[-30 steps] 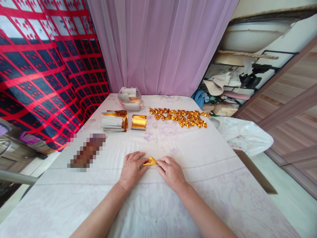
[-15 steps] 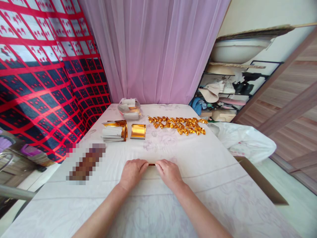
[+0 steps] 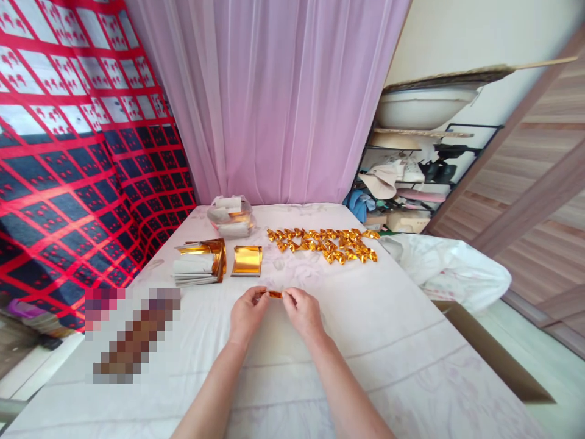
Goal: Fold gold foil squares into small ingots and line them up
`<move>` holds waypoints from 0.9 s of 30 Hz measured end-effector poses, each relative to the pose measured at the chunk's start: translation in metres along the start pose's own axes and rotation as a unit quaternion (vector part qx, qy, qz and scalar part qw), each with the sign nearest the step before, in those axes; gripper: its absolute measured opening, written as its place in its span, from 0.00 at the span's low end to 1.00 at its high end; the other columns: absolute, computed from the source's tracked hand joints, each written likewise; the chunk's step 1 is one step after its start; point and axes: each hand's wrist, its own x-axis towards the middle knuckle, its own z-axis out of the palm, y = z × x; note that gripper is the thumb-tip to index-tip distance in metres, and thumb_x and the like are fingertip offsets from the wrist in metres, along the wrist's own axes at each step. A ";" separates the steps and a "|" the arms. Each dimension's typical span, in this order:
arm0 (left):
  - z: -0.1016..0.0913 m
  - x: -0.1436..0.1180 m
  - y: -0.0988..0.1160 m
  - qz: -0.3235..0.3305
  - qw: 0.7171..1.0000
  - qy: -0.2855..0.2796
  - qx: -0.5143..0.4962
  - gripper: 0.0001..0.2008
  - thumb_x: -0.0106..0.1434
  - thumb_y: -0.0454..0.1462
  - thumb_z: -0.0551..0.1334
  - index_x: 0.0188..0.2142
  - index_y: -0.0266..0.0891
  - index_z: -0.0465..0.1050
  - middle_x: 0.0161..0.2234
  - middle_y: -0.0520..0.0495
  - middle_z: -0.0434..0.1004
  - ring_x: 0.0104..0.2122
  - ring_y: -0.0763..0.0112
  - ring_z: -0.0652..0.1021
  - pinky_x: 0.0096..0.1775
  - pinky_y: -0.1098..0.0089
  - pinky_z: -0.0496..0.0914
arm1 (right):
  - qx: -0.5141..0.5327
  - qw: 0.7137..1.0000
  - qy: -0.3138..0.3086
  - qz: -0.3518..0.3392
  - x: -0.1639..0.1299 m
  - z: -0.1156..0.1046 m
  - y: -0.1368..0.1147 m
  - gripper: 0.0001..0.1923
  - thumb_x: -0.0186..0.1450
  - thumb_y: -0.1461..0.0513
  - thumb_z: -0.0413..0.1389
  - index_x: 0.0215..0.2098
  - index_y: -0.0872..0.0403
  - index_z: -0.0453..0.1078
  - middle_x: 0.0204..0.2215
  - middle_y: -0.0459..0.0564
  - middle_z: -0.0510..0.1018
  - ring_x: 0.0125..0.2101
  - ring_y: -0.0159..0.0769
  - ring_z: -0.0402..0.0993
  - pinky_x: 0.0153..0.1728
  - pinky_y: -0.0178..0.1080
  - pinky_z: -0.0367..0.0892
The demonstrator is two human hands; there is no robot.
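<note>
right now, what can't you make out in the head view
In the head view:
1. Full shape of the gold strip: partly covered by the left hand and right hand.
2. Long brown thing: blurred into pixel blocks.
3. Checked cloth: cut off by the left edge.

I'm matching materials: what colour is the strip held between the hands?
The narrow strip is shiny orange-gold, seen best in the head view.

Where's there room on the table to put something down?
Bare tablecloth lies right of the right forearm, nearer than the folded foil pieces, and left of the left forearm, up to the blurred patch. It's crowded around the plastic bag, foil sheets and held foil strip.
</note>
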 end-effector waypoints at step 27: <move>0.010 -0.008 -0.010 0.033 0.999 0.005 0.033 0.13 0.62 0.41 0.57 0.41 0.42 0.78 0.34 0.49 0.82 0.29 0.69 0.79 0.35 0.69 0.70 | -0.067 0.998 -0.015 -0.004 -0.007 -0.005 0.004 0.13 0.67 0.61 0.49 0.31 0.51 0.75 0.27 0.47 0.78 0.30 0.32 0.75 0.32 0.32 0.61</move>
